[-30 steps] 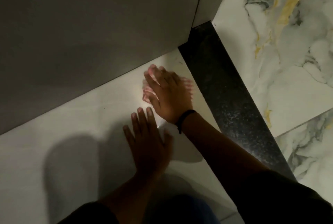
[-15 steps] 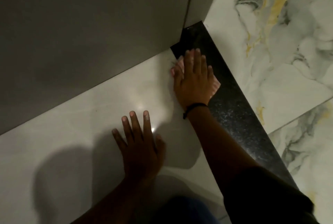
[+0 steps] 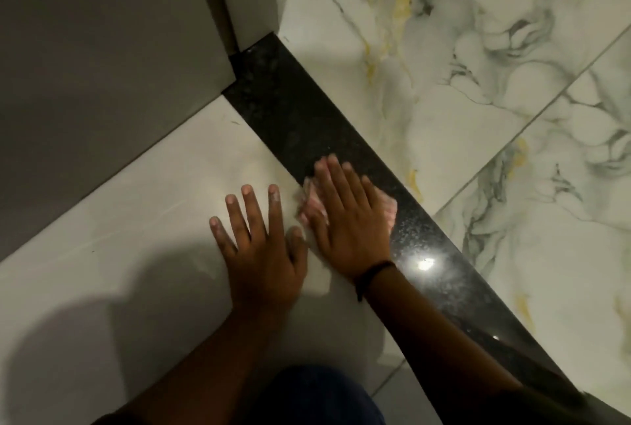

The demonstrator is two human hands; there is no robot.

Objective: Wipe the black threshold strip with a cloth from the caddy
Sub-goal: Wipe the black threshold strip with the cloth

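The black threshold strip [image 3: 290, 110] runs diagonally from the door frame at upper middle down to the lower right. My right hand [image 3: 348, 219] lies flat on a pink cloth [image 3: 387, 211], pressing it onto the strip's middle and its near edge; most of the cloth is hidden under the palm. My left hand [image 3: 259, 247] rests flat on the pale floor tile just left of the right hand, fingers spread, holding nothing. A black band circles my right wrist.
A grey door or panel [image 3: 102, 66] fills the upper left, with its frame meeting the strip's far end. White marble tiles with grey and yellow veins [image 3: 478, 83] lie beyond the strip. A pale tile [image 3: 136, 219] lies on my side. The caddy is out of view.
My right hand slid the cloth from the strip's far end near the door frame back toward me along the strip. The left hand stayed planted on the pale tile.
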